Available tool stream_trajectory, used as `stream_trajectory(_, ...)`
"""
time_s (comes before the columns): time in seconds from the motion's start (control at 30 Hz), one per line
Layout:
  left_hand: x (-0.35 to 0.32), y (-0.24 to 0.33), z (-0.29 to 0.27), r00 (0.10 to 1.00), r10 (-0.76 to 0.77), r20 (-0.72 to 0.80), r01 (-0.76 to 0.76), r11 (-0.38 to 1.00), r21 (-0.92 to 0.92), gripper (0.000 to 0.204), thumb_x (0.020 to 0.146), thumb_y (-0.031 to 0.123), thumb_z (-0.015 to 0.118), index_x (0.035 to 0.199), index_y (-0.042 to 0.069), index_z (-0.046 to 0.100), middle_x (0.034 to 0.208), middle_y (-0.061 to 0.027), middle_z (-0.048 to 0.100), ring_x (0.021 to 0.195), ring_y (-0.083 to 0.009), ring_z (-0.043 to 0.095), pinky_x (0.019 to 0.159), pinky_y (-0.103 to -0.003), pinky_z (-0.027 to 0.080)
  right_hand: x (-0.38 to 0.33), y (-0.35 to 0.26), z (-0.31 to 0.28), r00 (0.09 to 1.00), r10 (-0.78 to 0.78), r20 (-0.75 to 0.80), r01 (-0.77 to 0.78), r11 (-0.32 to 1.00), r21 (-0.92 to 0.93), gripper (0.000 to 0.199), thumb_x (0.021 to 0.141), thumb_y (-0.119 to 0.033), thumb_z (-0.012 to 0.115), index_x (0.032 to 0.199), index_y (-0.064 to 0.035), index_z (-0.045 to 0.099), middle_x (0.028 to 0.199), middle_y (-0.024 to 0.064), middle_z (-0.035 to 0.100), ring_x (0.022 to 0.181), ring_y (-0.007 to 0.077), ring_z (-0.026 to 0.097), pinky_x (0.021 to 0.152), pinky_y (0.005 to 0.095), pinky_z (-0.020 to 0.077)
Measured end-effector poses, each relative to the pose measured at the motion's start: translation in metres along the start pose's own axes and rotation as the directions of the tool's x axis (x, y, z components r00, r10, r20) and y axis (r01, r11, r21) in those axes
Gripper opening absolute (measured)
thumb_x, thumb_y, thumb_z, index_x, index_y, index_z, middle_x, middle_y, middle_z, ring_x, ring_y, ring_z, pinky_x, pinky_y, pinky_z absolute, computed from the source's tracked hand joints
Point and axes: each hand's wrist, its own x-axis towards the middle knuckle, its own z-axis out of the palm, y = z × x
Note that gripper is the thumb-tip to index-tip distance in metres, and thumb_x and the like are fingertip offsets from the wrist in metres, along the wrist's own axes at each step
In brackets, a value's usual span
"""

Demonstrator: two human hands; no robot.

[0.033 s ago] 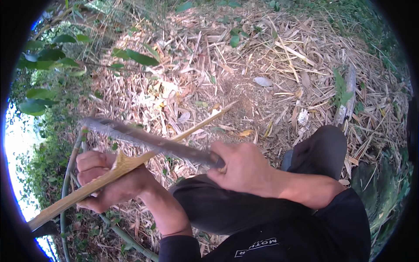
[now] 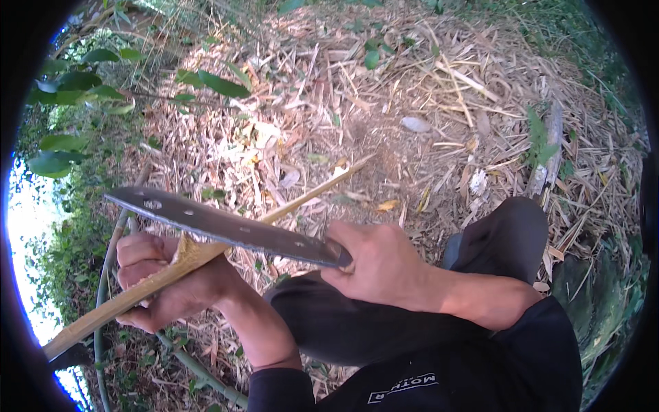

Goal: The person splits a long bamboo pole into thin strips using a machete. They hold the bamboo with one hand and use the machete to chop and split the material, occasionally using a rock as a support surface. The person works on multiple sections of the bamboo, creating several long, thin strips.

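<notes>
My right hand (image 2: 384,264) is closed round the handle of a machete (image 2: 220,225), whose long dark blade reaches left across the view. The handle itself is mostly hidden in the fist. A peeled, yellowish wooden stick (image 2: 130,296) slants from the lower left up to a thin end over the ground. My left hand (image 2: 182,292) grips this stick with curled fingers, beside a pointed stub that juts up from the wood. The blade crosses over the stick just right of that stub. Whether edge and wood touch, I cannot tell.
Dry leaves and wood chips (image 2: 288,137) cover the ground ahead. Green leaves (image 2: 75,82) hang at the upper left. Thin green stems (image 2: 199,374) cross below my left hand, and a grey log (image 2: 547,147) lies at the right. My bent knee (image 2: 504,233) is close to my right forearm.
The blade, blurred before, is now sharp and its flat side shows more; its tip has shifted left. My left hand and the stick have hardly moved.
</notes>
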Motion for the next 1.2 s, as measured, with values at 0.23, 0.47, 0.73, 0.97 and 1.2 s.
stream_trajectory(0.23, 0.000, -0.002, -0.017, 0.947, -0.138, -0.290, 0.222, 0.933, 0.282, 0.057, 0.102, 0.054, 0.012, 0.062, 0.017, 0.031, 0.054, -0.0011, 0.033, 0.051, -0.0120, 0.035, 0.056, -0.029, 0.034, 0.006, 0.032, 0.033, 0.991, 0.085, 0.106, -0.068, 0.986, -0.151, 0.024, 0.076, -0.020, 0.072, 0.089, -0.0035, 0.061, 0.064, 0.0157, 0.064, 0.062, 0.0367, 0.067, 0.058, 0.0455, 0.0541)
stream_trajectory(0.47, -0.009, 0.013, -0.033, 0.993, 0.092, -0.070, -0.069, 0.959, 0.276, 0.052, 0.101, 0.045, 0.018, 0.062, 0.014, 0.032, 0.054, -0.0016, 0.033, 0.052, -0.0147, 0.034, 0.055, -0.031, 0.033, -0.001, 0.031, 0.010, 0.932, 0.236, 0.276, -0.251, 0.968, 0.021, 0.026, 0.077, -0.020, 0.072, 0.093, -0.0044, 0.058, 0.070, 0.0161, 0.066, 0.063, 0.0361, 0.067, 0.059, 0.0453, 0.0545)
stream_trajectory(0.73, -0.015, 0.014, -0.033, 0.999, 0.046, 0.018, -0.048, 0.992, 0.121, 0.056, 0.101, 0.047, 0.019, 0.060, 0.013, 0.035, 0.055, -0.0019, 0.031, 0.056, -0.0158, 0.034, 0.060, -0.031, 0.032, 0.003, 0.027, 0.017, 0.956, 0.167, 0.240, -0.123, 0.975, -0.187, 0.030, 0.084, -0.024, 0.069, 0.100, -0.0018, 0.057, 0.075, 0.0182, 0.067, 0.069, 0.0397, 0.069, 0.063, 0.0501, 0.0553)
stream_trajectory(0.97, -0.013, 0.009, -0.035, 0.996, 0.083, -0.027, -0.074, 0.970, 0.230, 0.052, 0.102, 0.043, 0.022, 0.063, 0.012, 0.036, 0.055, -0.0031, 0.034, 0.055, -0.0166, 0.040, 0.056, -0.032, 0.035, 0.004, -0.002, 0.014, 0.977, 0.107, 0.184, -0.084, 0.988, -0.129, 0.025, 0.077, -0.020, 0.072, 0.090, -0.0030, 0.058, 0.071, 0.0163, 0.066, 0.063, 0.0378, 0.067, 0.058, 0.0469, 0.0541)
stream_trajectory(1.2, -0.010, 0.002, -0.028, 0.991, 0.075, -0.109, -0.043, 0.962, 0.269, 0.053, 0.103, 0.045, 0.020, 0.062, 0.014, 0.034, 0.054, -0.0020, 0.034, 0.053, -0.0158, 0.034, 0.057, -0.031, 0.034, 0.025, 0.058, 0.032, 0.926, 0.298, 0.233, -0.262, 0.950, -0.171, 0.026, 0.077, -0.021, 0.070, 0.091, -0.0017, 0.060, 0.070, 0.0181, 0.066, 0.066, 0.0395, 0.067, 0.061, 0.0477, 0.0543)
